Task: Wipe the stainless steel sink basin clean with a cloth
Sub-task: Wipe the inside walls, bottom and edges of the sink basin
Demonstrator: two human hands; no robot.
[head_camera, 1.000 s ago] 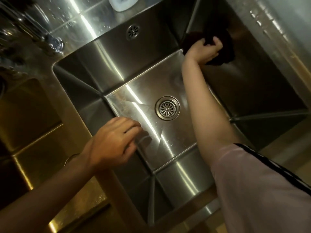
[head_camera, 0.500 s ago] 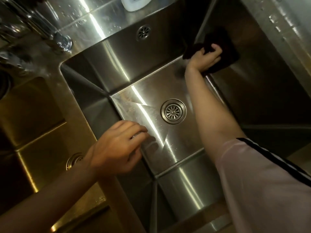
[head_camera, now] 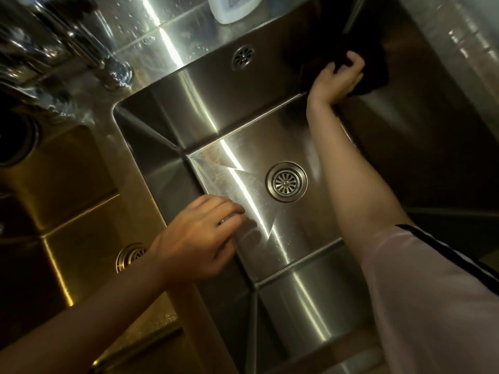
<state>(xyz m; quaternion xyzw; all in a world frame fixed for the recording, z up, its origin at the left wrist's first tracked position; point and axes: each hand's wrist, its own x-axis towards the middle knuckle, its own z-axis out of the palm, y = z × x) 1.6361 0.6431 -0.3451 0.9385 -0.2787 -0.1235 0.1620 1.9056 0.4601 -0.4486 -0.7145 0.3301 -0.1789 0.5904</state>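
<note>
Left hand (head_camera: 198, 240): fingers loosely curled, holding nothing; hovers over the divider between the two basins, fingertips over the near-left corner of the main basin floor. Contact with the steel: cannot tell.
Right hand (head_camera: 337, 76): fingers curled round the dark cloth (head_camera: 376, 68), pressing it onto the basin's right wall close to the far-right corner. Forearm reaches across the basin floor; pale sleeve (head_camera: 432, 306) with a dark stripe at lower right.
Hands relative: well apart, at opposite corners of the main basin.
Second basin (head_camera: 67, 190): far left, yellow-lit, its own drain (head_camera: 129, 256) partly hidden behind the left wrist.
Tap (head_camera: 81, 36): top left on the wet deck, blurred, base just behind the main basin's far-left corner.
Sink basin (head_camera: 216, 109): stainless, square-cornered, bright light streak running across the back wall and floor.
Floor film: dull speckled patch on the left part of the floor, just beyond the left fingertips.
Drain strainer (head_camera: 286, 182): centre of the floor, between the two arms.
Overflow grille (head_camera: 243, 57): upper back wall.
White container (head_camera: 233, 8): on the deck behind the basin, cut off by the frame top.
Cloth detail: bunched, very dark; folds not readable in the shadow.
</note>
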